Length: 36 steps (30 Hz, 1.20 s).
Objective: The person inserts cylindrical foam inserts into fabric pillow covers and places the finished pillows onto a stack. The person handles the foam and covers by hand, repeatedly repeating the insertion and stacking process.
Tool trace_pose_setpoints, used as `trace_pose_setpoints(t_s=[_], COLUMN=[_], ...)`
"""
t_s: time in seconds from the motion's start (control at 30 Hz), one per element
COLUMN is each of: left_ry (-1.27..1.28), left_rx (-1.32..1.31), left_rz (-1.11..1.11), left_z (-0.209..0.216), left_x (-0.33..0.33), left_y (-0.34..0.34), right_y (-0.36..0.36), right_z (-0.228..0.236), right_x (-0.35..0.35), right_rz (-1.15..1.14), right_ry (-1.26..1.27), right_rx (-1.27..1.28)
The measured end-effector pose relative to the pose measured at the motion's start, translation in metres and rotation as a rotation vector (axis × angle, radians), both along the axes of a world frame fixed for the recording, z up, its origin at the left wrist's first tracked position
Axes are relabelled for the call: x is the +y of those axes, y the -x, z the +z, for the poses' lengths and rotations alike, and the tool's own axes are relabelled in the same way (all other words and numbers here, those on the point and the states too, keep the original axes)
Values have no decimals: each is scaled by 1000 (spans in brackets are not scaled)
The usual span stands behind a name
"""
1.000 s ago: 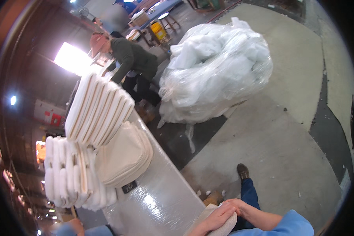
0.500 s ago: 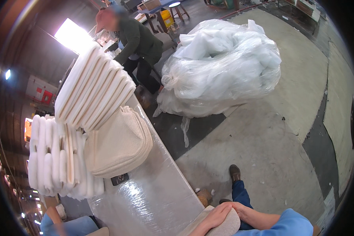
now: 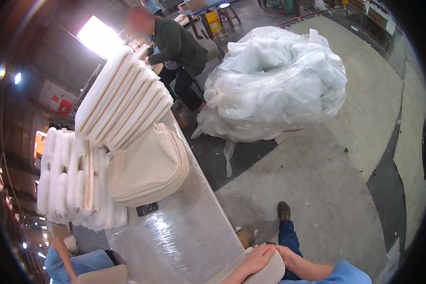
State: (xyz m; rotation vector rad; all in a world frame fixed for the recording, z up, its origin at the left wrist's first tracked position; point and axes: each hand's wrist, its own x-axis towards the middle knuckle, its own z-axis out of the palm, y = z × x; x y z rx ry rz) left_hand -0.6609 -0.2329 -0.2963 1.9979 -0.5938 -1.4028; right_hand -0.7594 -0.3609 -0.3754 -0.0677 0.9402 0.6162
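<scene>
Hands: in the head view, the left hand (image 3: pixel 259 259) and right hand (image 3: pixel 288 259) sit close together, curled over the end of one beige cushion (image 3: pixel 273 273), maybe to keep it steady.
Cushion spot: at the tabletop's (image 3: pixel 175 241) right edge, near end.
Beige covers (image 3: pixel 149 165): one flat stack, right edge, maybe so it won't tip; too squashed to count.
White pads (image 3: pixel 123 97): two piles, far end.
</scene>
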Motion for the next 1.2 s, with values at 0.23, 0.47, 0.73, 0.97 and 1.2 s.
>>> trace_pose_setpoints(t_s=[0.23, 0.47, 0.73, 0.97, 1.2], left_ry=[-39, -15, -64, 236, -386], left_rx=[30, 26, 51, -401, -31], left_rz=[-39, -59, -96, -54, 441], left_z=[16, 2, -2, 37, 179], left_x=[-4, -3, -4, 66, 247], left_y=[-7, 1, 3, 19, 114], right_y=[-16, -28, -29, -1, -34], right_z=[59, 19, -1, -31, 57], right_x=[16, 37, 41, 24, -72], right_rz=[-163, -106, -26, 214, 402], right_ry=[296, 455, 608, 1014, 979], right_rx=[92, 80, 32, -155, -219])
